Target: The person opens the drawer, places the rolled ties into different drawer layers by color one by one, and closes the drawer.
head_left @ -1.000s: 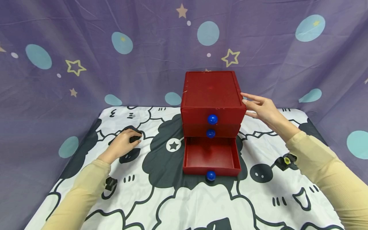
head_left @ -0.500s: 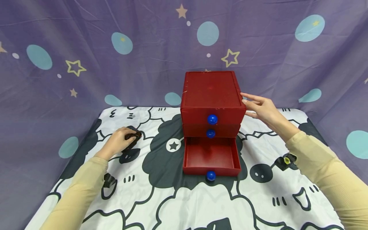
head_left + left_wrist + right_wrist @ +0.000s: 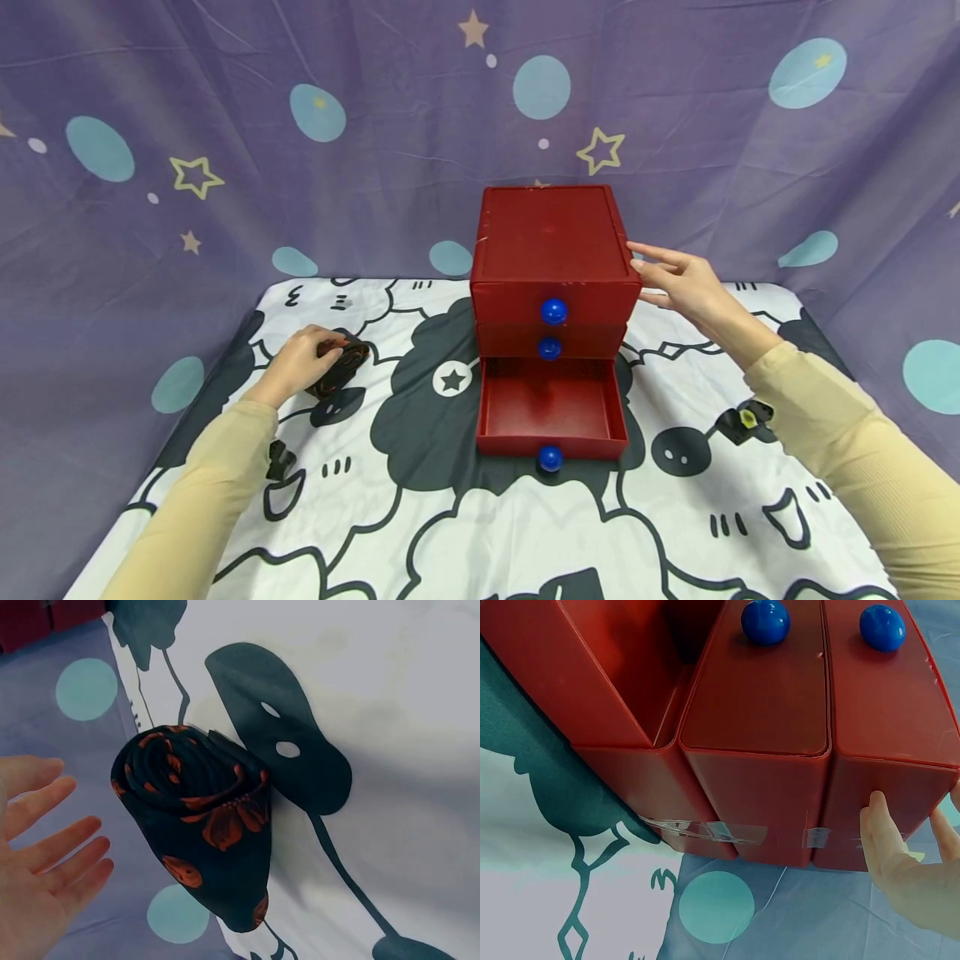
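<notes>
A rolled dark cloth with orange flowers lies on the table, left of the cabinet. My left hand is beside it in the head view. In the left wrist view, the left hand has its fingers extended, with a gap between them and the cloth roll. A red drawer cabinet with blue round knobs stands in the middle, its bottom drawer pulled out and bare inside. Fingertips of my right hand touch the cabinet's right side; the right wrist view shows that hand with fingers straight.
A white tablecloth with dark cartoon prints covers the table. Behind hangs a purple curtain with stars and ovals. Clear tape runs along the cabinet's side. Small black pieces show by each sleeve.
My left hand has drawn back leftward and slightly up from the rolled cloth, which now shows more. The right hand and the cabinet have stayed in place.
</notes>
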`<state>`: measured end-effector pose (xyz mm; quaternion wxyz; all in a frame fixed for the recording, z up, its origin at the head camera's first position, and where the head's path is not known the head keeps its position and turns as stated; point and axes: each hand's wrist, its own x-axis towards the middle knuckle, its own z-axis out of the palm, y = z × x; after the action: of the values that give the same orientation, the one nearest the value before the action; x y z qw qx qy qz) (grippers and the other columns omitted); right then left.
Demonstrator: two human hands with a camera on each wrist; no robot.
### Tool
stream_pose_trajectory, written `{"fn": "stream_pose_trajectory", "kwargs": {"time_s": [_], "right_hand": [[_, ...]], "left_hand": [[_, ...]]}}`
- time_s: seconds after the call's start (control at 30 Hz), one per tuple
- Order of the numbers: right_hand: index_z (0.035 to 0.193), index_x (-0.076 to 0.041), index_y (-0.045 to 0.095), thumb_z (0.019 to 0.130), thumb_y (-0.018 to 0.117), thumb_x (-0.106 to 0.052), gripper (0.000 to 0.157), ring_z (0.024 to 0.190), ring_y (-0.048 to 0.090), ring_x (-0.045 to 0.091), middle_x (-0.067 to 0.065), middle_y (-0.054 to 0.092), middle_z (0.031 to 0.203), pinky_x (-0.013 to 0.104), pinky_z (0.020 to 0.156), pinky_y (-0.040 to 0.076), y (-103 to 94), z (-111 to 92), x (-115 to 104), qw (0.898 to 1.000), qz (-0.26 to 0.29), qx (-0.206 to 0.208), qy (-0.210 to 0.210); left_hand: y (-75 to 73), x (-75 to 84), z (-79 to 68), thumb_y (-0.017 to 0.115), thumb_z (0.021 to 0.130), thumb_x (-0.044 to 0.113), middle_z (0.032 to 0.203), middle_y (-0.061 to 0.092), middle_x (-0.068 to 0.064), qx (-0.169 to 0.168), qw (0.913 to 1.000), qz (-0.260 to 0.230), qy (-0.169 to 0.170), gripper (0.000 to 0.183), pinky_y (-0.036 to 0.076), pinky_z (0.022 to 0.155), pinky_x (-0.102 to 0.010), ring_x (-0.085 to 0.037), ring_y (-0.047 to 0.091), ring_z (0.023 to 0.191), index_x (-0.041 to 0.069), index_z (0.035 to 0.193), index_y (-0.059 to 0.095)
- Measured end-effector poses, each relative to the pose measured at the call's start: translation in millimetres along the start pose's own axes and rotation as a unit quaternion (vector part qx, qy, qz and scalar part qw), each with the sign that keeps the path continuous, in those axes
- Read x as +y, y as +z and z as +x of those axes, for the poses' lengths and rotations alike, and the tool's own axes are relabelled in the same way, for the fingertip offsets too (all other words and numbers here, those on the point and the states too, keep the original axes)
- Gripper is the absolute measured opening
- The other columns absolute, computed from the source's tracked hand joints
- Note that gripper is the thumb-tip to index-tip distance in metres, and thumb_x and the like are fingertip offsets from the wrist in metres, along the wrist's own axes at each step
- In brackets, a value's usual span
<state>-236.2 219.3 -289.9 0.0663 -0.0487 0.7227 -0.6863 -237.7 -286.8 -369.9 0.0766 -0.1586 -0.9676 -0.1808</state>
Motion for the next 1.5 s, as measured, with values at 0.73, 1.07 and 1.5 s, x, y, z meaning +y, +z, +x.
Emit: {"fn": "stream_pose_trajectory", "kwargs": {"time_s": [0.73, 1.07, 1.5], "right_hand": [[0.133, -0.011, 0.041, 0.082, 0.062, -0.027, 0.057, 0.096, 0.056, 0.006, 0.003, 0.051, 0.117, 0.023, 0.076, 0.048, -1.0, 0.7, 0.2, 1.000, -0.008, -0.003, 0.005], [0.133, -0.010, 0.041, 0.082, 0.062, -0.026, 0.058, 0.095, 0.057, 0.005, 0.007, 0.047, 0.121, 0.022, 0.076, 0.048, -1.4, 0.6, -0.3, 1.000, -0.005, -0.003, 0.006], [0.133, -0.011, 0.040, 0.082, 0.061, -0.027, 0.057, 0.096, 0.056, 0.005, 0.008, 0.045, 0.124, 0.022, 0.076, 0.048, -1.6, 1.3, 0.3, 1.000, -0.012, -0.007, 0.005]], "left_hand": [[2.7, -24.2, 4.6, 0.048, 0.087, 0.010, 0.111, 0.048, -0.033, -0.038, 0.9964, 0.006, -0.076, 0.033, 0.032, 0.088, -0.055, -0.048, 0.044, 0.104, -0.008, 0.116, 0.051], [3.4, -31.6, 7.0, 0.049, 0.086, 0.010, 0.107, 0.049, -0.035, -0.045, 0.9957, 0.013, -0.080, 0.036, 0.036, 0.085, -0.054, -0.047, 0.047, 0.099, -0.011, 0.115, 0.049], [5.7, -36.6, 5.2, 0.046, 0.089, 0.017, 0.111, 0.048, -0.036, -0.084, 0.9888, 0.003, -0.123, 0.043, 0.035, 0.087, -0.054, -0.048, 0.045, 0.103, -0.016, 0.116, 0.045]]}}
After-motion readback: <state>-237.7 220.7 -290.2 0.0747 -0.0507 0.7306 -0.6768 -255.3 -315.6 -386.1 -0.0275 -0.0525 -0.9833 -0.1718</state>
